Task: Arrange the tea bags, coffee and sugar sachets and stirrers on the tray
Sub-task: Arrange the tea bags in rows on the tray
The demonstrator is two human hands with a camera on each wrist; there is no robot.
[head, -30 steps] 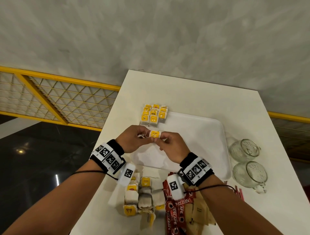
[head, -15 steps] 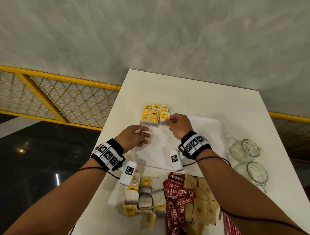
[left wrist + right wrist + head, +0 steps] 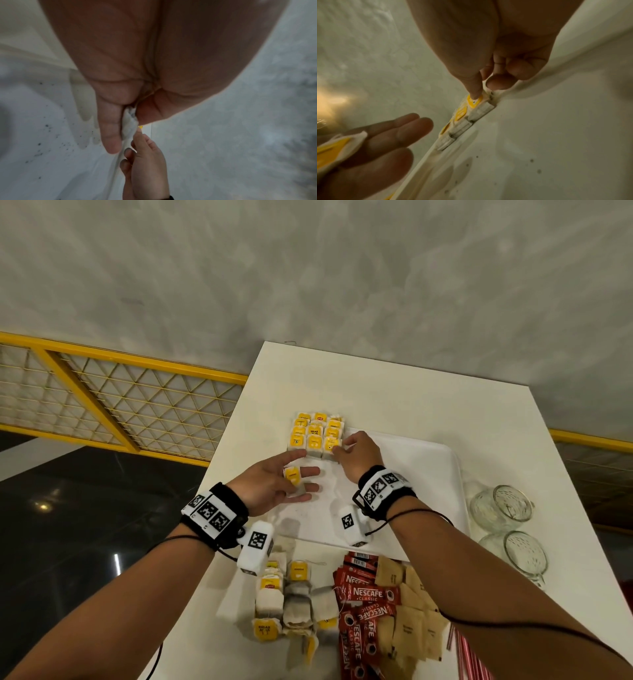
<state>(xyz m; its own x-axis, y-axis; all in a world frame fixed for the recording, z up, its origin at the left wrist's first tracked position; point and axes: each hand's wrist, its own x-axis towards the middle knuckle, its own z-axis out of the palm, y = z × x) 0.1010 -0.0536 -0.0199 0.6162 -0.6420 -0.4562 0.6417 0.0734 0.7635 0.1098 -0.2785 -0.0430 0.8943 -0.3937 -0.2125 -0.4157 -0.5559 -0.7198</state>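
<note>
a yellow-tagged tea bag (image 3: 294, 479) lies flat across the left hand's (image 3: 274, 486) straight, spread fingers, over the white tray (image 3: 428, 484). the right hand (image 3: 358, 455) pinches the nearest bag of the tea bag rows (image 3: 317, 434) at the tray's far left corner

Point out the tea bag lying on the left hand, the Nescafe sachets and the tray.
tea bag (image 3: 293, 477): head view, on its yellow tag.
Nescafe sachets (image 3: 368, 593): head view, on the topmost red sachet's label.
tray (image 3: 424, 481): head view, on its bare white floor.
</note>
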